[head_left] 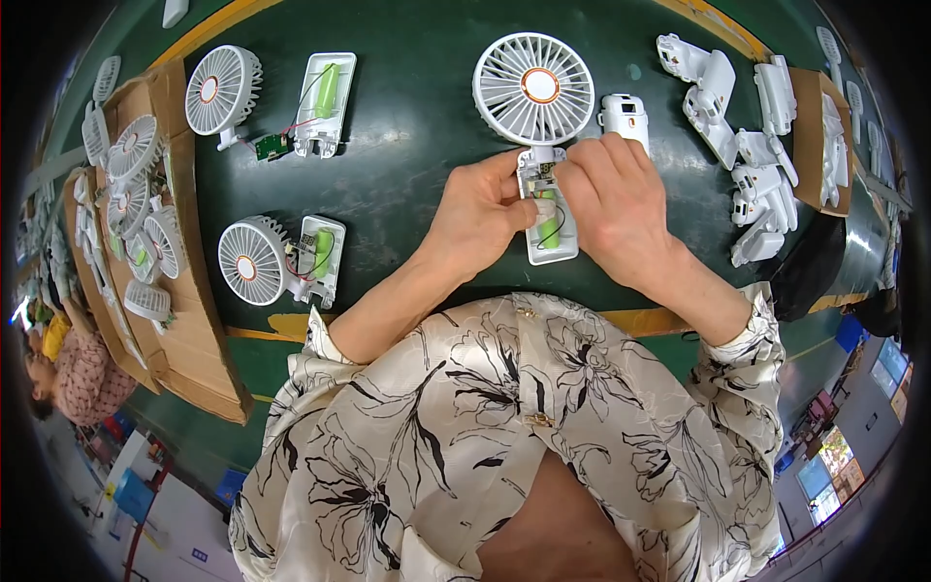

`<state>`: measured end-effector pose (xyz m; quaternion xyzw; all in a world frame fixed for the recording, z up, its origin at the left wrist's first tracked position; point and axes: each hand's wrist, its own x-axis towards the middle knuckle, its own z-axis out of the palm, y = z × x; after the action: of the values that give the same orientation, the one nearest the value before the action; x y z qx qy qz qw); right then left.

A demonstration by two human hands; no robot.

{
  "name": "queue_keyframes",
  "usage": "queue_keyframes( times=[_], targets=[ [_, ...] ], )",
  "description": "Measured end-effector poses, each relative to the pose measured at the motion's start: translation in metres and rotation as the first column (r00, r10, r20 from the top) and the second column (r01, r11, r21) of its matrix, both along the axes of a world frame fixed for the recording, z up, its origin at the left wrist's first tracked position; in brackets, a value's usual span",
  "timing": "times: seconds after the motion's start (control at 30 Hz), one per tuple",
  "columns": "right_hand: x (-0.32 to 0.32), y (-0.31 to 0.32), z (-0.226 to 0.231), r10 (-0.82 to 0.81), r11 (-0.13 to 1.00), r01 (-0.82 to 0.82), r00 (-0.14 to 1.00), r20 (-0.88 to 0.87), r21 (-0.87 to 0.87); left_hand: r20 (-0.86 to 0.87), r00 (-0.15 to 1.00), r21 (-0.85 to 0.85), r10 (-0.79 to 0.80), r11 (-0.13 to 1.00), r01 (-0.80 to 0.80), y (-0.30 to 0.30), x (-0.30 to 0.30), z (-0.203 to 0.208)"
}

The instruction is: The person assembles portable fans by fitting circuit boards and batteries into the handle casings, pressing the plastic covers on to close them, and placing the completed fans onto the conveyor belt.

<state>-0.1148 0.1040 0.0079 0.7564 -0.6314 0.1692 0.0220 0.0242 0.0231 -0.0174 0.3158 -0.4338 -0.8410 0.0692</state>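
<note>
A white handheld fan with a round grille (533,89) lies in front of me, its handle shell (555,257) opened to view. Inside the shell sit a green cylindrical battery (549,231) with a dark wire and, above it, a small circuit board (545,170). My left hand (475,218) grips the handle from its left side, thumb across the battery's upper end. Closed in a pinch, my right hand (616,199) works at the handle's top right, beside the board; its fingertips hide whatever they hold. A white handle cover (626,118) lies just beyond my right hand.
On the green table (417,107), two more opened fans (221,89) (254,260) lie at left. A cardboard box (199,291) of fan heads stands at far left. Several white shells (713,102) lie at right, beside another cardboard box (810,145). A person (87,373) sits at far left.
</note>
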Motion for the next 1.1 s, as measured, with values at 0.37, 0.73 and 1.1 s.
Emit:
queue_keyframes(
  times=[0.37,0.73,1.1],
  targets=[
    [-0.003,0.003,-0.006,0.005,0.999,-0.004,1.000,0.027,-0.035,0.013,0.998,0.012,0.064,0.998,-0.064,0.004,-0.001,-0.001],
    [-0.007,0.004,-0.024,-0.017,0.994,0.033,0.989,0.145,-0.107,0.010,0.998,0.040,0.065,0.997,-0.065,0.000,-0.003,-0.002],
    [-0.007,0.011,-0.012,-0.050,0.996,0.064,0.975,0.219,-0.056,0.079,0.996,0.197,0.035,0.979,-0.050,-0.005,-0.001,0.001]
  ],
)
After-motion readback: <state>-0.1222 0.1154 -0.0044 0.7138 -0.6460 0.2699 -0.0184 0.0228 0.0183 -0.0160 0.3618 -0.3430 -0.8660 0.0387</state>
